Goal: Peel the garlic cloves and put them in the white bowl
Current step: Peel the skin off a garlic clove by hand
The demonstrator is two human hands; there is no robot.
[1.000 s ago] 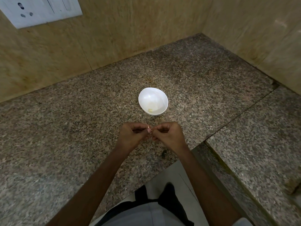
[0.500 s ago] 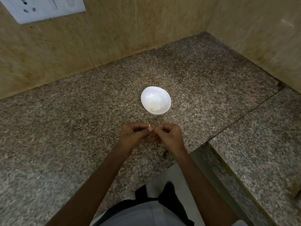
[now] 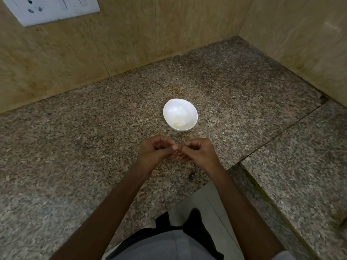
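The left hand [image 3: 155,151] and the right hand [image 3: 199,153] are close together above the counter [image 3: 75,147], with fingers curled and tips touching. They pinch something tiny, likely a garlic clove, but the fingers hide it. It should be light, with thin dry skin and a slippery inside, so it is best held by its ends. Just past the hands sits the white bowl [image 3: 170,109], with one pale piece [image 3: 176,125] inside.

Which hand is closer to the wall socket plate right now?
Left. The left hand is well below and right of the socket plate; the right hand is further right, beside the left.
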